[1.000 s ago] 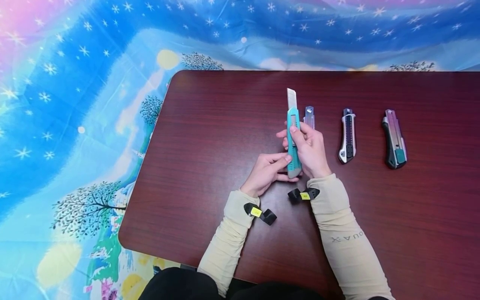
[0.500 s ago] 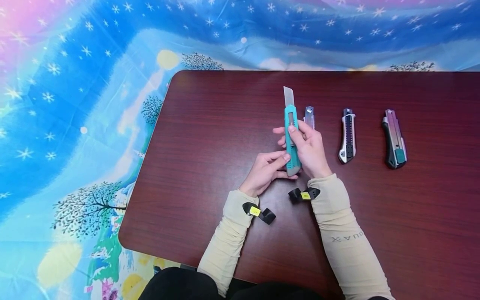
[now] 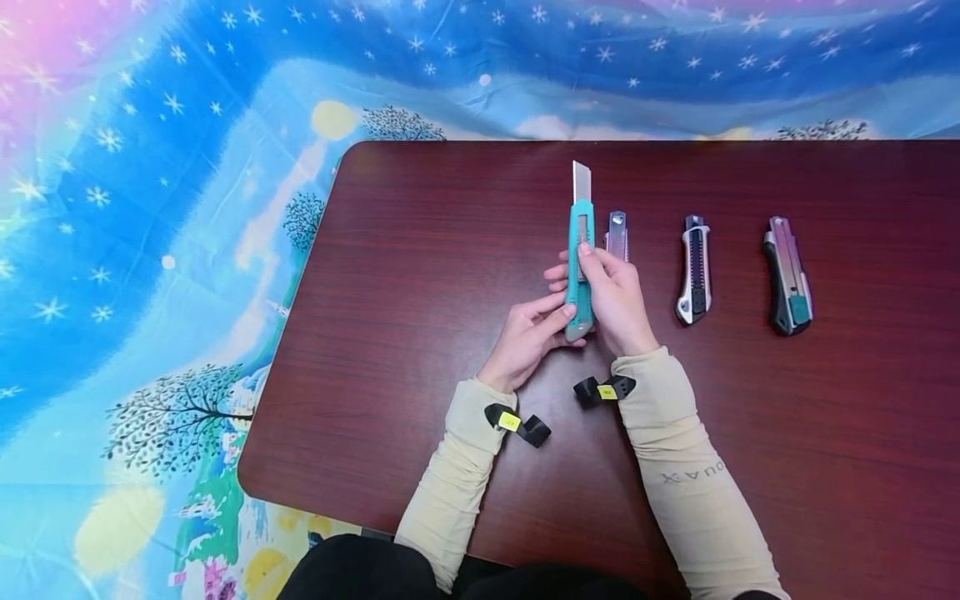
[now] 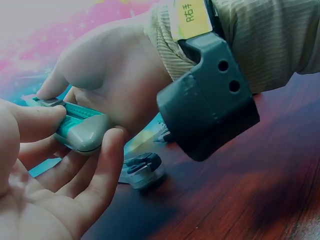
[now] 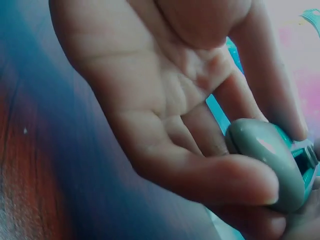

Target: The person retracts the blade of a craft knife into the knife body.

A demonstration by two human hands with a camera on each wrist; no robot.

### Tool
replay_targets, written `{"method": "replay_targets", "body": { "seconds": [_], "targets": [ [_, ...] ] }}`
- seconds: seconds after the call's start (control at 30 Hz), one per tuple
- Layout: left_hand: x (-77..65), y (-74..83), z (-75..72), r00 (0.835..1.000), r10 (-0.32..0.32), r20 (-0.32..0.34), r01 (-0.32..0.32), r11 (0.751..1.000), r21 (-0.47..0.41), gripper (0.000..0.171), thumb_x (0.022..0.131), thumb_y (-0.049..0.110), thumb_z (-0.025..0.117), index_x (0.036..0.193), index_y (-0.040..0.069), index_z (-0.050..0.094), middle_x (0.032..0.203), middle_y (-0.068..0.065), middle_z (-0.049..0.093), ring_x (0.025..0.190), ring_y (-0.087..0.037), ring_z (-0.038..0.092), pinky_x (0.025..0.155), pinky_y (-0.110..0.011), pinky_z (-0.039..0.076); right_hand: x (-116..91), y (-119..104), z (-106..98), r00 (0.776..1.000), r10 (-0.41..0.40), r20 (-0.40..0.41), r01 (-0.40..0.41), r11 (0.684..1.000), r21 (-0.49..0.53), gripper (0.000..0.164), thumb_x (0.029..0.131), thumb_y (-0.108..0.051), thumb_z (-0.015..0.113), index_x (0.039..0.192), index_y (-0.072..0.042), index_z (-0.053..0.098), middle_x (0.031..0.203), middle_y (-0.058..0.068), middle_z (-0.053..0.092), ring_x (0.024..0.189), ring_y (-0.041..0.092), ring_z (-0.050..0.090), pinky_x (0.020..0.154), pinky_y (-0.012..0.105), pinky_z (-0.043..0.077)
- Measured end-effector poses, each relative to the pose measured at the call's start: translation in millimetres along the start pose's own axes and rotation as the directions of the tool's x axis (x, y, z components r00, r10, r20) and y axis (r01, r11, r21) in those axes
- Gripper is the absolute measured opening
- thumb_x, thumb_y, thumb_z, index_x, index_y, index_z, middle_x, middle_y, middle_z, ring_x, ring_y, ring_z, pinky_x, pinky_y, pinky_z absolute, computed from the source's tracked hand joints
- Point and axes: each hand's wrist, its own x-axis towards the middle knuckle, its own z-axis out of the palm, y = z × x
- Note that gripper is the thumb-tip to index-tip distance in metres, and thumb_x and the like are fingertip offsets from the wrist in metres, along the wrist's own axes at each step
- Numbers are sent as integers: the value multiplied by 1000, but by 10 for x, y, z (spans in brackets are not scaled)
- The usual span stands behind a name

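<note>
A teal utility knife (image 3: 578, 292) with a grey butt end is held off the table between both hands, its blade (image 3: 581, 183) out and pointing toward the far edge. My right hand (image 3: 621, 304) grips the handle's middle, thumb on top by the slider, fingers behind it. My left hand (image 3: 525, 342) pinches the lower handle with its thumb on the top face. In the left wrist view, left fingers also touch the grey butt (image 4: 86, 134). A finger (image 5: 235, 180) crosses that butt in the right wrist view. The fingers' undersides are partly hidden.
A second utility knife (image 3: 617, 233) lies partly behind my right hand. Farther right lie a silver-and-black utility knife (image 3: 694, 271) and a black-and-green one (image 3: 788, 279). All are on a dark red wooden table (image 3: 420, 250), with a patterned cloth (image 3: 225, 125) behind and left.
The teal utility knife has shifted slightly toward the far edge and a little left, both hands still on it. Its exposed blade looks the same length. The other utility knives stay put.
</note>
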Motion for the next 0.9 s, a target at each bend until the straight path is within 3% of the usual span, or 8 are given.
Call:
{"method": "replay_targets", "body": {
  "seconds": [0.17,0.2,0.37,0.67,0.77,0.9],
  "targets": [
    [0,-9,5,1000,-12,0,12,1000,10,36,90,7,51,123,-8,48,115,-24,56,82,-17,63,72,-38,57,-64,-153,83,998,40,-57,-43,998,-51,47,92,-38,47,104,6,58,73,10,66,67,24,63,61,30,53],
    [0,-11,7,1000,-15,0,15,1000,13,36,90,7,51,123,-9,48,114,-24,56,81,-17,63,72,-38,57,-38,-99,69,997,22,-71,-27,997,-77,50,90,-41,49,104,6,58,71,9,66,65,23,62,59,29,53],
    [19,-83,-17,1000,-15,-13,15,999,43,38,91,16,52,119,-9,51,105,-21,59,78,-16,63,72,-43,56,-174,-377,287,994,14,-106,-25,995,-99,37,94,-31,44,95,3,57,63,0,60,58,14,57,55,24,50],
    [132,-382,-185,997,75,-19,-74,996,43,38,88,26,56,111,-5,60,94,-17,63,77,-23,65,69,-49,55,-209,-397,379,992,-71,-109,48,979,-199,28,95,-26,42,90,-3,58,62,-1,55,52,9,48,48,20,44],
    [111,-341,-160,997,70,-20,-69,996,48,39,88,26,56,112,-4,59,98,-17,63,81,-23,65,70,-49,55,-213,-391,381,992,-80,-102,56,974,-218,28,95,-26,43,93,-2,58,63,-2,55,52,9,48,48,20,43],
    [39,-161,-65,998,51,-42,-50,998,41,40,89,23,56,113,-9,57,98,-18,63,79,-21,65,70,-47,56,-219,-394,384,993,-77,-85,58,977,-207,27,95,-23,44,98,-1,57,66,-1,56,55,10,48,50,19,44]
  ]
}}
